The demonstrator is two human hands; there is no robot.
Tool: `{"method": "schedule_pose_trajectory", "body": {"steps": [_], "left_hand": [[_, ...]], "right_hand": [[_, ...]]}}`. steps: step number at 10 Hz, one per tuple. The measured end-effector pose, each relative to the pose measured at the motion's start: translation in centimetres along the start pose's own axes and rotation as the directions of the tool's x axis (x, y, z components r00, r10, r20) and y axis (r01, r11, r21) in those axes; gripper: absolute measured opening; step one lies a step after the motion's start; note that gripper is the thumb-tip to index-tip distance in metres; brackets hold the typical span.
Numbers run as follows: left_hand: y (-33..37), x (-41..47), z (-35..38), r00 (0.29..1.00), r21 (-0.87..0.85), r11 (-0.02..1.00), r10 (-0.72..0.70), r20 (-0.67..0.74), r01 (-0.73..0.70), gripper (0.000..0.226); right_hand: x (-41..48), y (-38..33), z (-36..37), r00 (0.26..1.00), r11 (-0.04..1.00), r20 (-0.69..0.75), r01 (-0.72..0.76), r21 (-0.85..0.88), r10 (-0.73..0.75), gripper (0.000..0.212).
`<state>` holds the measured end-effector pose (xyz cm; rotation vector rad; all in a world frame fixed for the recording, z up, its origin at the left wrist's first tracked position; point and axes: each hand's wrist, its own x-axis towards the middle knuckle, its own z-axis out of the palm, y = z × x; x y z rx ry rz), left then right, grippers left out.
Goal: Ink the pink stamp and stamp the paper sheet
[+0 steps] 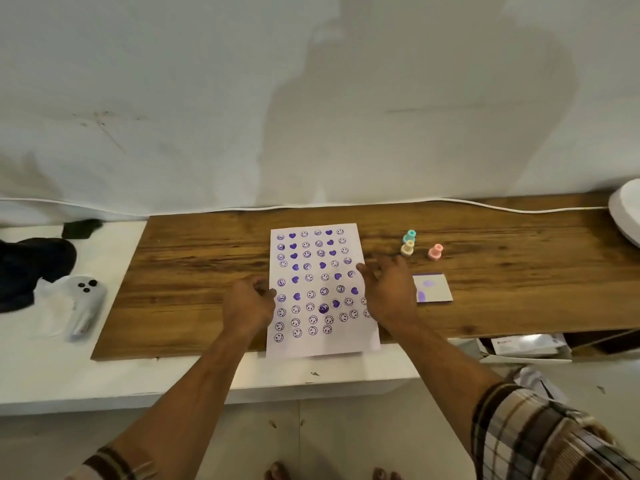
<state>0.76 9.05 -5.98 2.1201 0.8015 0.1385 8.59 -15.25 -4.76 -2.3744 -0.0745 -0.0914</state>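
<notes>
Soft, even, fairly bright light falls from behind the person, throwing a broad grey shadow on the wall at upper centre. The wide lens bows the board and the cable towards the edges. Detail is soft throughout, with no strong glare.

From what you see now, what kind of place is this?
Probably a makeshift craft spot at home: a wooden board laid on a white counter, a cloth-draped wall, small stamps beside a stamped paper sheet.

The right hand hides the paper sheet's right edge — and the ink pad's left end
</notes>
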Motion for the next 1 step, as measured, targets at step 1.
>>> {"method": "schedule_pose_trajectory", "body": {"steps": [1], "left_hand": [[2.07, -2.32, -2.06, 0.982, 0.166, 0.969, 0.169, 0.086, -0.181, 0.035]], "right_hand": [[-1.37, -1.55, -2.52, 0.981, 0.971, 0.081, 0.188, -0.15, -0.177, 0.053]]}}
